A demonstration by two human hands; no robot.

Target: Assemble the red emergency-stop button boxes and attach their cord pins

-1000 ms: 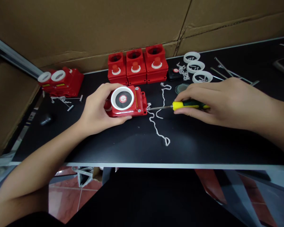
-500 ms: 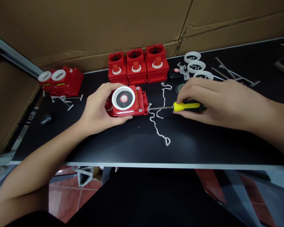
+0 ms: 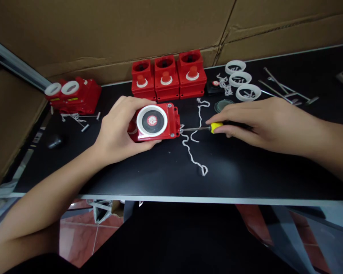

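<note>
A red box (image 3: 171,121) with a white ring and a black disc on top lies on its back on the black table, and my left hand (image 3: 118,131) is wrapped round its left part. My right hand (image 3: 254,123) is closed on a screwdriver (image 3: 216,127) with a yellow handle. The metal shaft points left, its tip at the right end of the box. White cord (image 3: 190,152) trails from that end towards the front. Another piece of cord (image 3: 200,114) passes by the shaft. Most of the handle is hidden by my right hand.
Three red boxes (image 3: 167,89) stand at the back. More red boxes (image 3: 87,99) are at the left, near a black rounded object (image 3: 55,141). White rings (image 3: 248,92) with small parts, a clear disc (image 3: 223,105) and metal T-shaped rods (image 3: 295,95) lie at the right.
The fingers of my right hand have shifted on the screwdriver, and less of its yellow handle shows. The box appears turned slightly more upward, its white ring looking rounder. The view has shifted slightly.
</note>
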